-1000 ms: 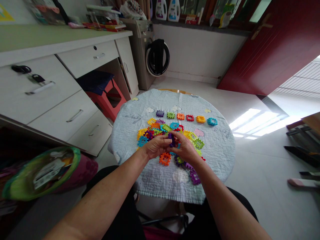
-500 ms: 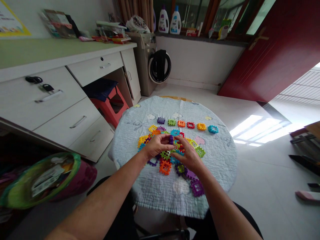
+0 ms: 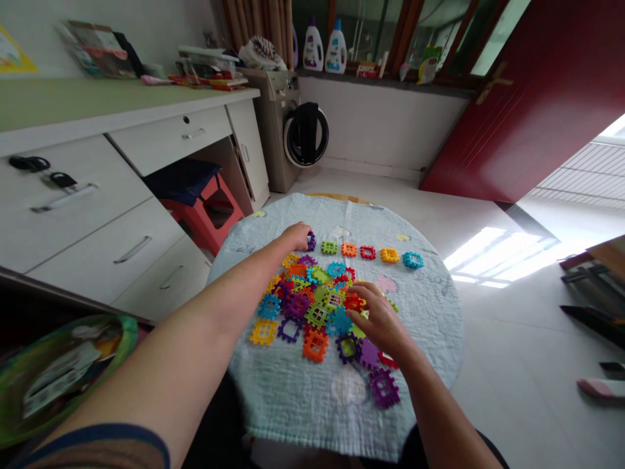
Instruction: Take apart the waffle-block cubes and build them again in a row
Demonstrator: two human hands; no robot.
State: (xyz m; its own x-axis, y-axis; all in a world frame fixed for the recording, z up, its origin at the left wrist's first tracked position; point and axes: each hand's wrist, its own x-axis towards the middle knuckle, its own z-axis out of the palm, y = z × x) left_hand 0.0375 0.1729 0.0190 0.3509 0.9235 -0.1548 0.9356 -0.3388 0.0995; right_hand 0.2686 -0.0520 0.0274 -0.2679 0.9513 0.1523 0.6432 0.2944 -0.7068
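Observation:
A round table under a pale blue quilted cloth carries a heap of colourful square plastic tiles. Beyond the heap runs a row of single tiles: purple, green, orange, red, yellow and teal. My left hand reaches to the row's left end, its fingers on the purple tile. My right hand rests spread on the right side of the heap, holding nothing that I can see.
A white desk with drawers stands at the left, a red stool under it. A washing machine is behind the table. A red door stands open at the right. A green bag lies at lower left.
My left hand has left the heap and carried a purple tile away to the left end of the row. My right hand has let go and dropped flat onto the heap.

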